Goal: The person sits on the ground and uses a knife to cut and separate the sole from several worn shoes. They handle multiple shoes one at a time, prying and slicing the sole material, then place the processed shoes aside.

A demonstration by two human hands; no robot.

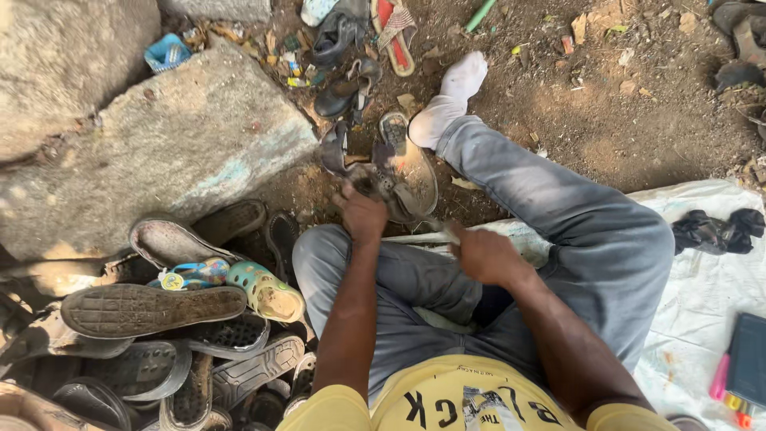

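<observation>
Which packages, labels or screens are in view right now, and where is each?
Small wrappers: scattered on the dirt by the big stone, yellow, green and blue scraps.
Round tag: on a blue child's sandal in the shoe pile, yellow and white.
Dark flat case: right edge on the white sheet; no screen visible.

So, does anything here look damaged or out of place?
The sandal under the left hand looks worn and coming apart, straps loose. The right hand holds a thin tool beside it. Old shoes and soles lie heaped, some upside down, at left.

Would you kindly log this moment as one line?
left hand: shut on worn sandal | right hand: shut on thin tool, tip at sandal | shoe pile beside left knee
</observation>
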